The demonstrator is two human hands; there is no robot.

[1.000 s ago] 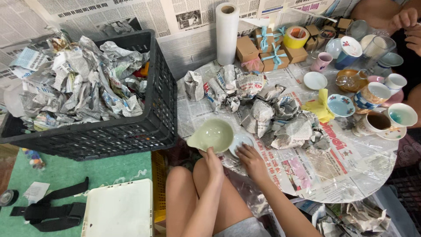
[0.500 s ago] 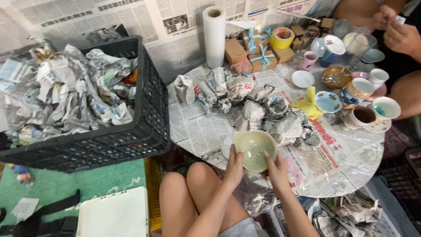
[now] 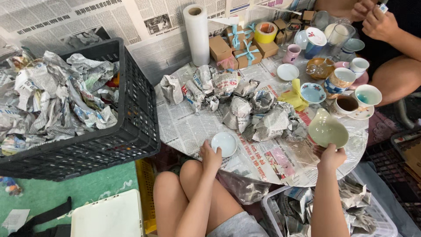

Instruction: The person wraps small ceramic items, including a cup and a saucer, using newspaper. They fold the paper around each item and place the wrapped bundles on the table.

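Observation:
My right hand (image 3: 331, 156) holds a pale green ceramic bowl with a pouring lip (image 3: 326, 130) over the right part of the newspaper-covered round table (image 3: 188, 129). My left hand (image 3: 210, 154) rests at the table's near edge, fingers touching a small white saucer (image 3: 224, 143). Between the two lies a heap of crumpled newspaper bundles (image 3: 245, 107).
A black plastic crate (image 3: 131, 109) full of crumpled newspaper stands at the left. Cups, saucers and a glass pot (image 3: 322, 68) crowd the far right, with small cardboard gift boxes (image 3: 239, 50), a tape roll and a paper towel roll (image 3: 196, 34). Another person's hands (image 3: 377, 22) are top right. A clear bin (image 3: 307, 210) sits below.
The green bowl has gone from both hands near the table's front edge to the right, held by my right hand alone. My left hand now rests by the white saucer.

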